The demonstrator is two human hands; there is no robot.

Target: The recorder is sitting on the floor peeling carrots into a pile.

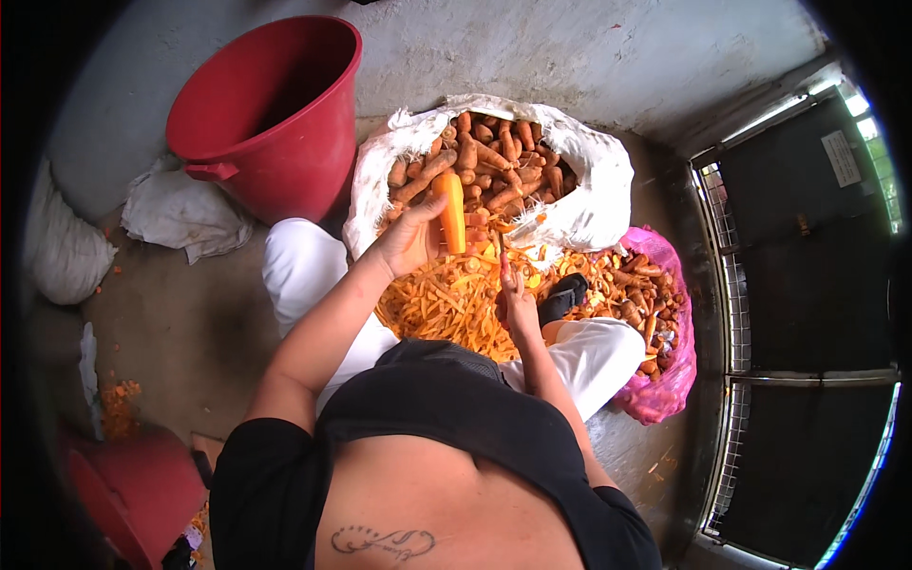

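Observation:
My left hand (pixel 410 235) is closed round a peeled bright orange carrot (pixel 450 209), held upright. A little to the right and lower, my right hand (pixel 515 304) grips a thin tool, likely a knife or peeler (pixel 503 249); its exact kind is unclear. Beyond both hands lies a white sack (pixel 603 176), its top open on many unpeeled carrots (pixel 503 152). Below them, between my bent legs, spreads a heap of orange peelings (pixel 442 309). At right, a pink mesh bag (pixel 665 385) holds carrots and offcuts (pixel 641 313).
A red tub (pixel 271 166) stands at back left beside pale sacks (pixel 176 209); another red tub (pixel 123 489) is at lower left. A pale wall (pixel 570 57) runs behind. Dark panelled door or gate (pixel 807 304) at right. Scraps (pixel 123 408) lie on the floor.

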